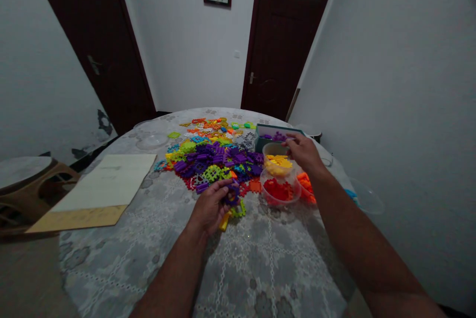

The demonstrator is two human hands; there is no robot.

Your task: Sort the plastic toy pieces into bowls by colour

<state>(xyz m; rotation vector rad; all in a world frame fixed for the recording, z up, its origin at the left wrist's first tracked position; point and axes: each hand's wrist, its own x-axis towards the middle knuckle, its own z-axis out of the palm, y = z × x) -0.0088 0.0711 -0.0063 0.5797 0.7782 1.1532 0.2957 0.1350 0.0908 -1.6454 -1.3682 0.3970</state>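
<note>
My left hand (pixel 213 205) is closed on a purple plastic building piece (pixel 233 195), just in front of a heap of interlocking pieces. Below those fingers lie a yellow piece (pixel 224 222) and a lime-green one (pixel 241 209). Over the near right edge of a dark grey-green box (pixel 261 145) reaches my right hand (pixel 303 150), its thumb and fingers slightly apart, with nothing visible between them. Several purple pieces (pixel 278 136) lie in the box. The big heap (pixel 223 155) is mostly purple, with green, blue and red pieces mixed in.
Clear tubs hold yellow pieces (pixel 278 163), red pieces (pixel 277 190) and orange pieces (pixel 305 186), close by my right forearm. Paper sheets (pixel 107 181) lie at the left on the patterned tablecloth (pixel 156 253). A clear lid (pixel 152 141) rests behind them. Orange pieces (pixel 211 123) spread at the back.
</note>
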